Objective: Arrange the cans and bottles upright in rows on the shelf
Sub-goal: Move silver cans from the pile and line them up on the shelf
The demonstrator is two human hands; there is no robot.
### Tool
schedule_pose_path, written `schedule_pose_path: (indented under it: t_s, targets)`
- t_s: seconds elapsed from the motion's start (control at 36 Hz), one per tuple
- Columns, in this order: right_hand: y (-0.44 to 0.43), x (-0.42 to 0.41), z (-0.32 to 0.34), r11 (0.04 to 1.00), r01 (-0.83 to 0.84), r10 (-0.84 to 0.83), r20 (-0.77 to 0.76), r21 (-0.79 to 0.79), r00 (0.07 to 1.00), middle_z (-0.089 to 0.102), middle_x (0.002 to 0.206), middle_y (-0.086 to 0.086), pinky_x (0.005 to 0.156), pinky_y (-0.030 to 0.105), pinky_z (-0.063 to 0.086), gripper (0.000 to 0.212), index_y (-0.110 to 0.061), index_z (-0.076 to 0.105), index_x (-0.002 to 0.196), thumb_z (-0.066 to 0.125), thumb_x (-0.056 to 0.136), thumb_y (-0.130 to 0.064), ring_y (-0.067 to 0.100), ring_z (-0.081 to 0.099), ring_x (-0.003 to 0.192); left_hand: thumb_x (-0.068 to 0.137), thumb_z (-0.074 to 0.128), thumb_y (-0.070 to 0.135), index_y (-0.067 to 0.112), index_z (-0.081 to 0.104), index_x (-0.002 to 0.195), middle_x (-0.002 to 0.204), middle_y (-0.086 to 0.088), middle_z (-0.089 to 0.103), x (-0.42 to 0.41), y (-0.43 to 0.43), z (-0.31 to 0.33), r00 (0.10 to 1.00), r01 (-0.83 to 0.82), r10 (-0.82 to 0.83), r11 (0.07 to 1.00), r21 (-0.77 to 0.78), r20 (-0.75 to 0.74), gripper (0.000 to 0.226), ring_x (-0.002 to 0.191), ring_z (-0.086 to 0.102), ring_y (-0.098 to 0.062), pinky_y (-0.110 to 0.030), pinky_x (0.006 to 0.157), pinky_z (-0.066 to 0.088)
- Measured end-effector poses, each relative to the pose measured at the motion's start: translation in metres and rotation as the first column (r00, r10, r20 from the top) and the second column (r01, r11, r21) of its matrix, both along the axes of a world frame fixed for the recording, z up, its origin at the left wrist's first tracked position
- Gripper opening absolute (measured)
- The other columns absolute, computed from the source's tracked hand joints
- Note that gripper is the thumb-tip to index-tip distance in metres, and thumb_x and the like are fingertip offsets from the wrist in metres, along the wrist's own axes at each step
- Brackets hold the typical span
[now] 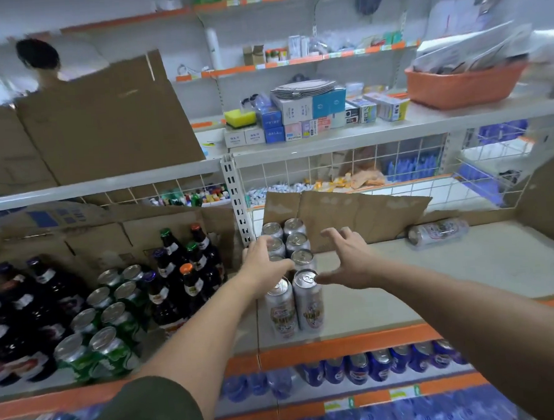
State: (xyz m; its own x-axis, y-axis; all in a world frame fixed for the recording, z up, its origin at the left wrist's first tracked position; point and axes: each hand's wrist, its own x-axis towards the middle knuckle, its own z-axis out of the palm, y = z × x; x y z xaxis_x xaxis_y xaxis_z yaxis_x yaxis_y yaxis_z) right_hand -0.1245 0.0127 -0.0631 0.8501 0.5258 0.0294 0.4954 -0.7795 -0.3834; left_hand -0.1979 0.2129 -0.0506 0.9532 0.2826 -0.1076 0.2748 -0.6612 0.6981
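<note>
Several silver cans (308, 300) stand upright in two rows at the left end of the grey shelf (452, 283). My left hand (266, 262) rests on the left row, its fingers curled over the can tops. My right hand (350, 260) hovers just right of the rows with fingers spread, the thumb near the front right can's top. One more silver can (437, 232) lies on its side at the back of the shelf, to the right. Whether my left hand grips a can is unclear.
Green cans (109, 320) and dark bottles (188, 267) fill the shelf section to the left. Cardboard sheets (363, 214) lean behind the rows. A white upright post (236, 199) divides the sections. Blue cans (379, 366) sit on the shelf below. A person stands far left behind cardboard.
</note>
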Motion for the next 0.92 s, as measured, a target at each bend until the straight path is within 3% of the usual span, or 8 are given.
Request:
schedule_pose_path:
  t_s: [0.14,0.25,0.36,0.42,0.56,0.69,0.81,0.92]
  targets:
    - [-0.021,0.000,0.023,0.997,0.041,-0.042,-0.003,-0.061,0.999,0.038,0.135,0.006,0.104,0.048,0.042,0.100,-0.027,0.023,0.150,0.070,0.073,-0.069,0.029,0.038,0.130,0.084,0.065,0.033,0.022,0.042,0.141,0.142,-0.007,0.041,0.002,-0.014,0.018,0.995,0.070,-0.060,0.990,0.124,-0.077,0.063,0.127,0.045,-0.028,-0.046,0.108,0.044]
    - [-0.036,-0.003,0.025,0.987,0.042,-0.049,-0.042,-0.152,0.998,0.038,0.140,0.007,0.107,0.048,0.040,0.089,-0.028,0.026,0.150,0.070,0.080,-0.061,0.030,0.036,0.134,0.076,0.062,0.042,0.022,0.041,0.140,0.143,-0.006,0.046,0.006,-0.025,0.017,0.977,0.156,-0.126,0.973,0.171,-0.172,0.070,0.124,0.051,-0.031,-0.048,0.104,0.047]
    - [-0.045,-0.009,0.022,0.973,0.024,-0.040,-0.067,-0.231,0.997,0.038,0.144,0.009,0.106,0.042,0.037,0.085,-0.025,0.027,0.152,0.069,0.085,-0.055,0.031,0.034,0.136,0.076,0.058,0.038,0.023,0.050,0.123,0.122,-0.005,0.055,0.008,-0.033,0.012,0.967,0.190,-0.149,0.962,0.194,-0.205,0.050,0.108,0.058,-0.031,-0.045,0.097,0.051]
    - [-0.047,-0.009,0.019,0.968,0.012,-0.034,-0.084,-0.251,0.996,0.038,0.145,0.009,0.107,0.042,0.037,0.084,-0.025,0.027,0.153,0.069,0.085,-0.055,0.031,0.035,0.135,0.072,0.055,0.036,0.023,0.051,0.121,0.117,-0.005,0.056,0.009,-0.035,0.009,0.962,0.207,-0.163,0.958,0.196,-0.218,0.051,0.102,0.059,-0.028,-0.047,0.093,0.053]
    - [-0.048,-0.005,0.016,0.962,-0.017,-0.012,-0.106,-0.273,0.994,0.039,0.142,0.010,0.107,0.042,0.037,0.083,-0.025,0.028,0.152,0.069,0.086,-0.053,0.031,0.036,0.133,0.073,0.056,0.035,0.023,0.051,0.120,0.121,-0.005,0.056,0.012,-0.042,0.007,0.958,0.236,-0.190,0.949,0.209,-0.216,0.049,0.108,0.056,-0.028,-0.047,0.095,0.051]
    - [-0.055,0.009,0.018,0.963,0.003,-0.028,-0.089,-0.270,0.996,0.041,0.138,0.009,0.108,0.042,0.038,0.083,-0.023,0.029,0.151,0.070,0.085,-0.051,0.031,0.036,0.133,0.083,0.060,0.031,0.025,0.045,0.144,0.140,-0.002,0.053,0.025,-0.055,0.005,0.962,0.245,-0.217,0.954,0.174,-0.165,0.063,0.123,0.055,-0.026,-0.043,0.102,0.049]
    - [-0.075,0.026,0.020,0.964,0.032,-0.057,-0.087,-0.264,0.995,0.041,0.139,0.007,0.106,0.041,0.039,0.082,-0.024,0.031,0.150,0.072,0.084,-0.050,0.029,0.036,0.134,0.090,0.063,0.029,0.022,0.041,0.148,0.145,-0.004,0.050,0.051,-0.076,0.003,0.950,0.295,-0.267,0.938,0.182,-0.164,0.063,0.125,0.057,-0.028,-0.036,0.093,0.049]
    - [-0.105,0.053,0.018,0.961,0.076,-0.102,-0.085,-0.266,0.991,0.039,0.143,0.005,0.106,0.041,0.039,0.085,-0.025,0.030,0.151,0.072,0.082,-0.050,0.027,0.035,0.136,0.086,0.066,0.035,0.024,0.044,0.146,0.149,-0.003,0.049,0.084,-0.102,0.000,0.937,0.337,-0.299,0.911,0.237,-0.181,0.064,0.135,0.048,-0.023,-0.041,0.109,0.043]
